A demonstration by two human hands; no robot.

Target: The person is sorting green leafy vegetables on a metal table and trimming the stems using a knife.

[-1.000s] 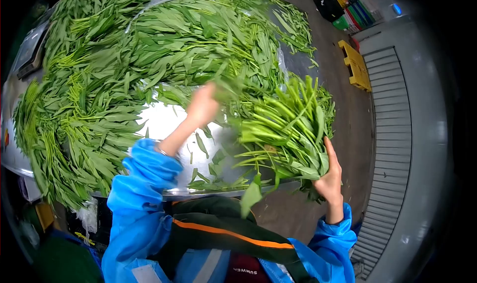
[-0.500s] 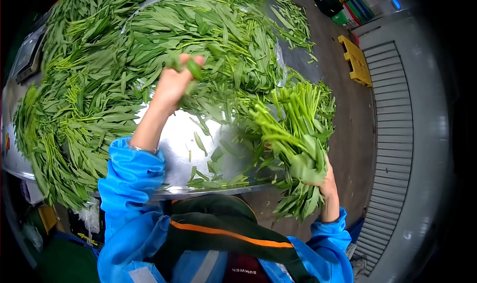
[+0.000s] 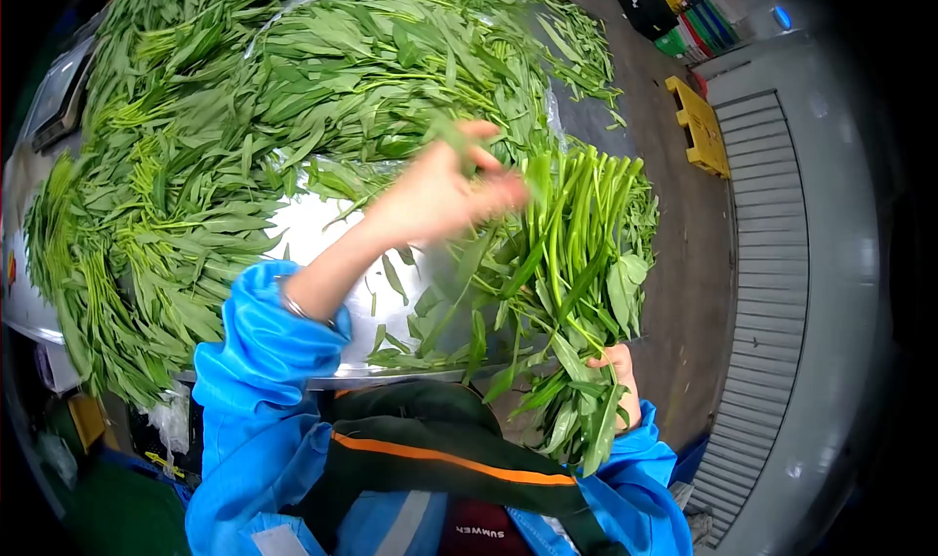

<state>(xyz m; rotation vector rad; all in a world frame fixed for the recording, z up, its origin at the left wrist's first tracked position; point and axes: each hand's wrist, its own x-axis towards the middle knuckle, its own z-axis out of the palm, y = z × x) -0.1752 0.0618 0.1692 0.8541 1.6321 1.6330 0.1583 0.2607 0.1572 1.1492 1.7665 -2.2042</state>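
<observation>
Your left hand (image 3: 445, 190) is blurred, its thumb and fingers parted beside the cut stems of the bunch (image 3: 576, 253); you cannot tell whether it grips the leaf (image 3: 446, 131) by its fingers. Your right hand (image 3: 620, 375) has its fingers closed on the bunch's leafy part, at the near right edge of the table (image 3: 347, 368). The bunch's long axis runs away from you, stem ends pointing to the far side, leaves drooping towards you.
</observation>
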